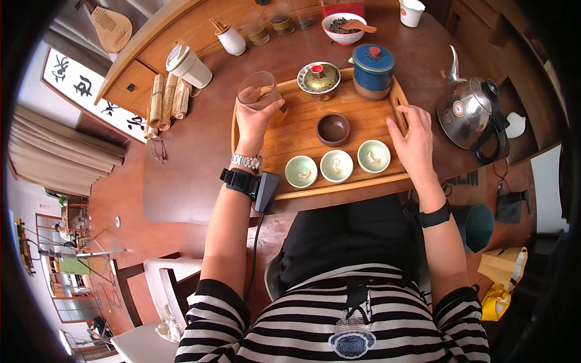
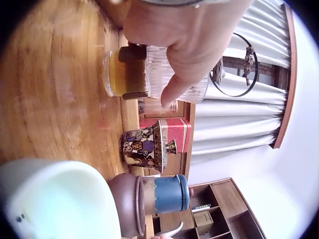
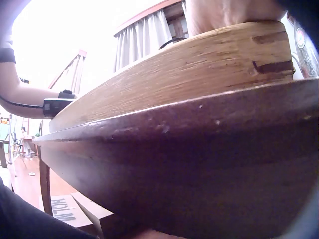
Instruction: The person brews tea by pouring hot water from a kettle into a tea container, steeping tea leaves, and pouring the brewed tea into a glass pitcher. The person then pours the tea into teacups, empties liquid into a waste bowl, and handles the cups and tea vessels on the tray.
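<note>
My left hand point(image 1: 254, 124) grips a ribbed glass cup point(image 2: 117, 74) with a brown band and amber liquid in its lower part. The glass is upright over the left side of a wooden tray point(image 1: 290, 136), its base close to the wood. At the tray's right end my right hand point(image 1: 415, 142) rests by the handle slot, fingers loosely bent, holding nothing. Three pale green cups point(image 1: 336, 166) with fish motifs line the tray's near edge. Behind them sit a small brown bowl point(image 1: 333, 140), a patterned lidded bowl point(image 1: 319, 80) and a blue lidded pot point(image 1: 373, 72).
A steel kettle point(image 1: 466, 115) stands right of the tray. Beyond it lie a bowl of dry leaves point(image 1: 343, 37) with a wooden scoop point(image 1: 360, 26), a white cup point(image 1: 411, 13) and a white tool holder point(image 1: 232, 42). Rolled mats point(image 1: 163, 100) and a white tumbler point(image 1: 190, 68) are left.
</note>
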### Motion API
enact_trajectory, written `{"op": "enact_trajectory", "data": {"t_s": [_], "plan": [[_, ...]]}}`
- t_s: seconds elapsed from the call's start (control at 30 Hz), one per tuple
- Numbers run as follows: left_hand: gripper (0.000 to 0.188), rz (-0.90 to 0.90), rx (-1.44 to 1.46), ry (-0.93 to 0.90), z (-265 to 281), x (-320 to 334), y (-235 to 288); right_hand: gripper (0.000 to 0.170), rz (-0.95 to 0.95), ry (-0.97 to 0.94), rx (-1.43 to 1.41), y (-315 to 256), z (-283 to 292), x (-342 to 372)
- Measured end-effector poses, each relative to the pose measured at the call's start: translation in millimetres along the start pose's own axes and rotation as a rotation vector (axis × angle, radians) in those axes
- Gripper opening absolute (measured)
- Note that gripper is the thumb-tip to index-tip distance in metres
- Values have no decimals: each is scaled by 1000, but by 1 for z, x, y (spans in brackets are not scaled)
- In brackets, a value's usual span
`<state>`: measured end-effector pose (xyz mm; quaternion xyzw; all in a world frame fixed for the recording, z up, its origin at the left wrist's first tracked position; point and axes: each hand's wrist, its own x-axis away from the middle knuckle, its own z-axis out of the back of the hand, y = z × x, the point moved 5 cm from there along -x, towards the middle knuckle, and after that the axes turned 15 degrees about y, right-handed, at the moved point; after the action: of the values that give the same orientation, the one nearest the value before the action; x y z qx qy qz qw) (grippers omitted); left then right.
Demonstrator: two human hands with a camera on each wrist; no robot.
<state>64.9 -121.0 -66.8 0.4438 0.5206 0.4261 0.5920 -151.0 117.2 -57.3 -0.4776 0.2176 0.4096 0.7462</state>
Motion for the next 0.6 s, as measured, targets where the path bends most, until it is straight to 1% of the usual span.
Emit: {"op": "enact_trajectory", "data": {"t_s": [0.03, 0.17, 0.23, 0.27, 0.33, 0.37, 0.43, 0.57, 0.6], "plan": [[73, 23, -3, 10, 0, -1, -2, 29, 5, 1, 11, -1, 0, 0], [66, 14, 21, -4, -1, 2, 3, 28, -1, 20, -5, -1, 1, 0], [65, -176, -113, -58, -3, 7, 17, 28, 2, 24, -11, 0, 2, 1], [65, -176, -120, -63, -2, 10, 20, 29, 14, 22, -18, 0, 2, 1], [64, -329, -265, -195, -7, 19, 35, 29, 8, 25, -30, 0, 2, 1], [64, -330, -272, -197, -7, 22, 39, 29, 9, 30, -35, 0, 2, 2], [61, -354, -319, -299, -13, 32, 46, 29, 5, 35, -43, 1, 2, 2], [59, -377, -418, -350, -22, 49, 60, 28, 29, 37, -43, 1, 1, 2], [60, -414, -456, -370, -24, 53, 62, 28, 34, 40, -42, 1, 1, 2]]}}
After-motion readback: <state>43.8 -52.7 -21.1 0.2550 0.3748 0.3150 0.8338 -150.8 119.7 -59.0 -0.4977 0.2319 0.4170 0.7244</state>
